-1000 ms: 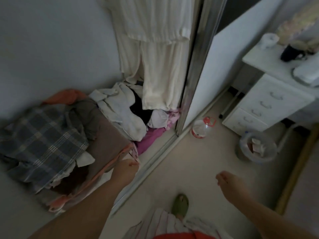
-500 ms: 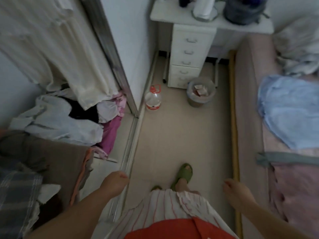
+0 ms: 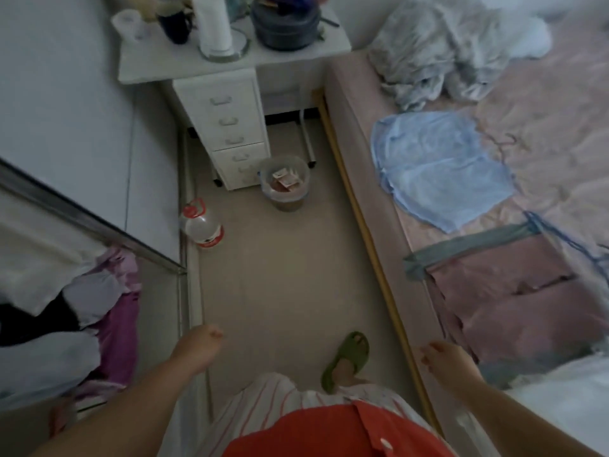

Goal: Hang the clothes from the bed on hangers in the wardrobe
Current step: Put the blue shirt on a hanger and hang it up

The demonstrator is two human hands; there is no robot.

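The bed [image 3: 359, 133] runs along the right. On it lie a light blue garment [image 3: 438, 166], a pink garment with a grey band [image 3: 514, 291] nearer me, and a crumpled grey-white cloth [image 3: 438, 51] at the far end. The open wardrobe [image 3: 82, 219] is at the left, with a heap of white, black and purple clothes [image 3: 82, 311] on its floor. My left hand [image 3: 197, 347] hangs loosely curled and holds nothing, just beside the wardrobe track. My right hand [image 3: 445, 361] hovers over the bed's near edge, fingers relaxed, holding nothing.
A white drawer unit [image 3: 227, 127] stands under a desk top crowded with a mug, a paper roll and a pot. A waste bin [image 3: 285, 184] and a plastic water jug [image 3: 201, 224] stand on the floor. My green slipper [image 3: 346, 357] is on the floor strip.
My view has swung right from the wardrobe towards the bed. Both hands stayed low and hold nothing; the right one now reaches the bed's edge.
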